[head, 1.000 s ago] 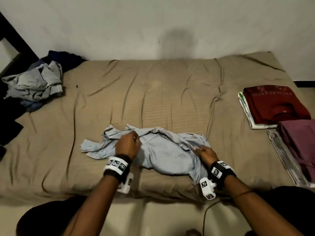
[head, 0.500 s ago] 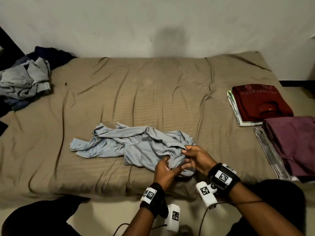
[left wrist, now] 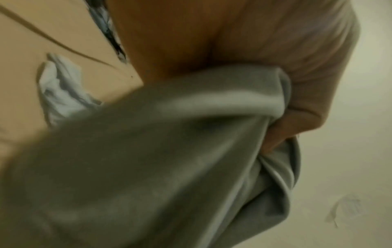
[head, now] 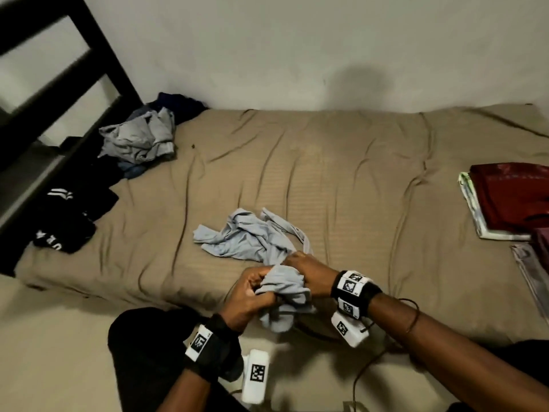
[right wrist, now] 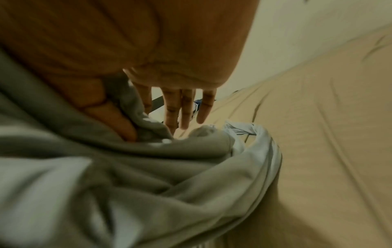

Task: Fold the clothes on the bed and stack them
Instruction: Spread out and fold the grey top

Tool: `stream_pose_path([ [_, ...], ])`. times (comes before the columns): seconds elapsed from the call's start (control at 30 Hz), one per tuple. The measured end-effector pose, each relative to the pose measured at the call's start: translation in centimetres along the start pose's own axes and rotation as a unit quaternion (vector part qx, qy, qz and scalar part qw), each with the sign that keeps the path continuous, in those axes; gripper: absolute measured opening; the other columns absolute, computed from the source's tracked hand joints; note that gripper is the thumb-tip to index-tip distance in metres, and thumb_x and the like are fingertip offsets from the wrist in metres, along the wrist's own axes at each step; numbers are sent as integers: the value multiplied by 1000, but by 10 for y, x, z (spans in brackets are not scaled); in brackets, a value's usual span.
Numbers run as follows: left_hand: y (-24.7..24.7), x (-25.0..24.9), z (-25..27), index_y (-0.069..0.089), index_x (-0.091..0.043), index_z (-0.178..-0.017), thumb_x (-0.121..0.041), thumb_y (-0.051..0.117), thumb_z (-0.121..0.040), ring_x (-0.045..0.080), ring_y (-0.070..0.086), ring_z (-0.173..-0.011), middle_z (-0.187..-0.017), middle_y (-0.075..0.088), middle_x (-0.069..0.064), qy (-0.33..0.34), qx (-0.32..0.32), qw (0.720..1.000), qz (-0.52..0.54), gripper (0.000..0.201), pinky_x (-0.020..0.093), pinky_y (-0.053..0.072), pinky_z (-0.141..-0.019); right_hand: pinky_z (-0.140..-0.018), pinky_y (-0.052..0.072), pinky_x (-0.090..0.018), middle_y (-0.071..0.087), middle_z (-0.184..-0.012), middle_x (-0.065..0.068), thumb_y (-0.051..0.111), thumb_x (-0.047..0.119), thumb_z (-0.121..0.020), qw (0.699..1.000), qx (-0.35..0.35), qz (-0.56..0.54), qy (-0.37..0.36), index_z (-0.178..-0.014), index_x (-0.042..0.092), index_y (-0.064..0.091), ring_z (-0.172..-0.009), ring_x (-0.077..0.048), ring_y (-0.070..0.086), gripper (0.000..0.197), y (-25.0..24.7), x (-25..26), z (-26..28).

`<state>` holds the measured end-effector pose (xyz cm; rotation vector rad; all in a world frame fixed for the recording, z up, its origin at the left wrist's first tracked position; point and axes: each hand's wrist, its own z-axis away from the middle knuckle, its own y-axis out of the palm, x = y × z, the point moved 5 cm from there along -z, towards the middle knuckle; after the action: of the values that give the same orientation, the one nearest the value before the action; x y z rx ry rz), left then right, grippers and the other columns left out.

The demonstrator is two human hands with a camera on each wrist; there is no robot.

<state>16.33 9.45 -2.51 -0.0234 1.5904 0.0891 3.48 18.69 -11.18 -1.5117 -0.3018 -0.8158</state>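
A light blue-grey garment (head: 249, 239) lies crumpled on the tan bed (head: 326, 162), close to its front edge. Its near end is bunched up and lifted off the mattress between both hands. My left hand (head: 252, 292) grips that bunch from the left with curled fingers (left wrist: 275, 135), and the cloth (left wrist: 169, 159) fills the left wrist view. My right hand (head: 306, 269) holds the same end from the right. In the right wrist view my right hand (right wrist: 140, 122) pinches a fold of the garment (right wrist: 148, 184) between thumb and forefinger, with the other three fingers straight.
A heap of unfolded grey and dark clothes (head: 139, 141) sits at the bed's back left, with black clothes (head: 68, 221) at the left edge. A folded dark red top (head: 511, 200) and a folded purple one (head: 542, 248) are stacked at the right. A dark frame (head: 59, 69) stands on the left.
My left hand left the garment's middle and joined the right hand at its near right end. Both hands gathered that end and lifted it toward me. The head view swung left.
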Motion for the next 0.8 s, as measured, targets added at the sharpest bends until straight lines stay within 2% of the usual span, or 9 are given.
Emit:
stream_pose_path([
  [0.1,-30,-26,4,76,-2,-99,-8,61,-74,22,70,-103,-104,76,7,28,-16,998,-51,30,31,51,-93,-74,46,-37,64,-89,-10,75,25,-78,1000,2,-3,-17,-88,7,64,-84,-25,59,24,4,19,-7],
  [0.2,-67,-47,8,73,3,-108,-1,72,-78,21,69,-105,-110,75,13,7,-65,997,-47,30,32,51,-94,-52,38,-33,49,-56,4,57,10,-70,985,-100,-138,38,-58,10,52,-54,-11,46,13,-33,14,-2],
  [0.3,-92,-84,-2,71,3,-115,-4,75,-79,20,69,-105,-114,75,14,-2,-63,994,-92,37,28,53,-93,-46,30,-34,40,-47,-1,49,15,-65,965,-191,-168,58,-48,7,48,-49,-9,36,18,-95,16,9],
  [0.37,-103,-116,-19,73,-9,-113,-13,81,-78,19,72,-101,-108,78,6,-3,-36,981,-192,36,31,57,-90,-44,31,-34,42,-46,0,47,14,-65,957,-238,-163,42,-49,7,51,-50,-7,37,18,-144,28,20],
  [0.43,-114,-150,-40,73,-24,-103,-28,82,-78,17,73,-87,-93,77,-3,20,-45,932,-360,27,38,60,-80,-47,26,-29,37,-49,10,47,6,-69,938,-302,-165,39,-47,19,46,-50,-5,34,25,-199,40,32],
  [0.5,-126,-190,-60,67,-29,-87,-49,72,-72,14,67,-72,-75,70,-6,60,-128,847,-512,26,40,56,-66,-50,25,-28,36,-52,12,47,7,-75,924,-346,-156,37,-48,26,46,-50,-4,33,33,-254,57,46],
  [0.6,-133,-247,-83,60,-23,-73,-54,60,-67,29,64,-69,-68,65,-1,120,-259,772,-568,31,39,50,-59,-54,28,-30,39,-60,6,45,17,-84,924,-365,-115,13,-61,3,59,-56,-8,36,30,-321,82,62],
  [0.67,-130,-280,-94,62,-20,-72,-45,57,-67,38,66,-74,-70,68,7,142,-311,750,-567,27,39,48,-61,-55,26,-35,34,-61,-1,44,25,-84,920,-383,-80,-16,-60,-3,45,-57,-13,34,37,-362,103,75],
  [0.8,-128,-329,-119,73,-24,-81,-36,48,-62,41,68,-86,-84,73,11,128,-316,752,-564,33,42,53,-73,-54,23,-34,32,-57,-2,52,15,-84,922,-384,-35,-45,-55,9,39,-55,-13,32,32,-420,135,95],
])
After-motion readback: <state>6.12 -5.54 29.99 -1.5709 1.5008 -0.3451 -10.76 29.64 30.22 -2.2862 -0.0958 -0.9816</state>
